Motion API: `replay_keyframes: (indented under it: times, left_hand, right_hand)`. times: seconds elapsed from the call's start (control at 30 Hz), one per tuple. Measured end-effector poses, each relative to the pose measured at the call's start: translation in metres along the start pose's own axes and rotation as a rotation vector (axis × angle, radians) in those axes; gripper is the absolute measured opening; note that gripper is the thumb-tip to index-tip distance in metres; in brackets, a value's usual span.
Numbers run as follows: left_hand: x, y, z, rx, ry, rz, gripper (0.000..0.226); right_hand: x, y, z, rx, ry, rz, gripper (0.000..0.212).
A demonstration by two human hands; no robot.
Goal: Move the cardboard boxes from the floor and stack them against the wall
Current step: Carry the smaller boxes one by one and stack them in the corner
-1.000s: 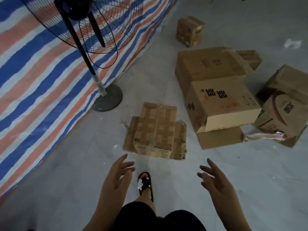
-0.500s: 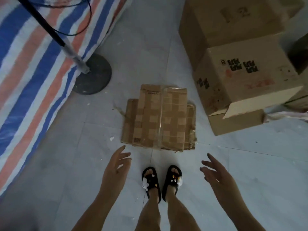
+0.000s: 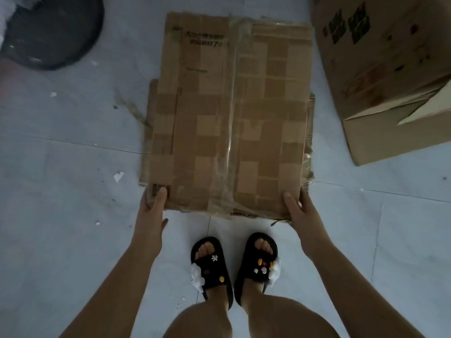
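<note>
Lying flat on the pale tiled floor point(image 3: 73, 240) just ahead of the person's feet is a flattened cardboard box point(image 3: 231, 113), its long axis running straight away from the person and its short near edge facing the toes. The brown card is showing a worn checker of lighter and darker patches, a glossy strip of clear tape down the middle, and frayed, corrugated edges on the right; a wider flat layer is sticking out beneath it on both sides. The left hand point(image 3: 151, 211) is gripping the near left corner, thumb pressed on top and fingers hidden at the edge. The right hand point(image 3: 299, 213) is gripping the near right corner likewise. Black sandals point(image 3: 212, 267) with small charms are standing just behind the box. A large upright cardboard carton point(image 3: 390, 81) is sitting just beside it on the right, and a round dark fan base point(image 3: 53, 30) is resting well apart at upper left.
</note>
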State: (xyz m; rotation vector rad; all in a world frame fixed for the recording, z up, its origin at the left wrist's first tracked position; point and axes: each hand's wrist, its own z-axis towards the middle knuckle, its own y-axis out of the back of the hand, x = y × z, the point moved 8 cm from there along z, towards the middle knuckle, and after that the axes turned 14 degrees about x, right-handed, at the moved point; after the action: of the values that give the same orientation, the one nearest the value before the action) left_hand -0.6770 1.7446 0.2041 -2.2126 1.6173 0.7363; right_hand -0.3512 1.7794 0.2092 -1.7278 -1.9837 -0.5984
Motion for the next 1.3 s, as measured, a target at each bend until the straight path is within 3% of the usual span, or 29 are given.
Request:
replay_keyframes:
  times: [0.13,0.27,0.4,0.57,0.73,0.93,1.17,1.3]
  left_hand:
    - [-0.012,-0.004,-0.004,0.041,0.006,-0.136,0.019]
    - [-0.071,-0.008,-0.041,0.000,-0.096,-0.184,0.026]
    - [-0.136,-0.004,-0.109,-0.028,-0.190,-0.277,0.005]
    - [-0.192,0.025,-0.225,-0.114,-0.208,-0.375,0.007]
    - [-0.220,0.068,-0.352,-0.238,-0.266,-0.449,0.018]
    - [-0.188,0.116,-0.479,-0.459,-0.282,-0.624,0.030]
    - [-0.106,0.128,-0.624,-0.773,-0.400,-0.857,0.022]
    - [-0.047,0.124,-0.691,-0.946,-0.441,-1.074,0.026]
  right_hand:
    - [0.013,-0.006,-0.007,-0.003,0.013,0.119,0.030]
    - [0.066,-0.008,-0.039,-0.017,0.069,0.236,0.040]
    - [0.151,-0.014,-0.095,0.001,0.192,0.192,0.032]
    - [0.237,-0.032,-0.190,0.095,0.273,0.057,0.027]
    - [0.281,-0.062,-0.284,0.227,0.276,-0.016,0.029]
    - [0.301,-0.106,-0.372,0.464,0.299,-0.136,0.040]
    - [0.305,-0.174,-0.461,0.833,0.387,-0.413,0.036]
    - [0.284,-0.222,-0.504,0.973,0.377,-0.581,0.046]
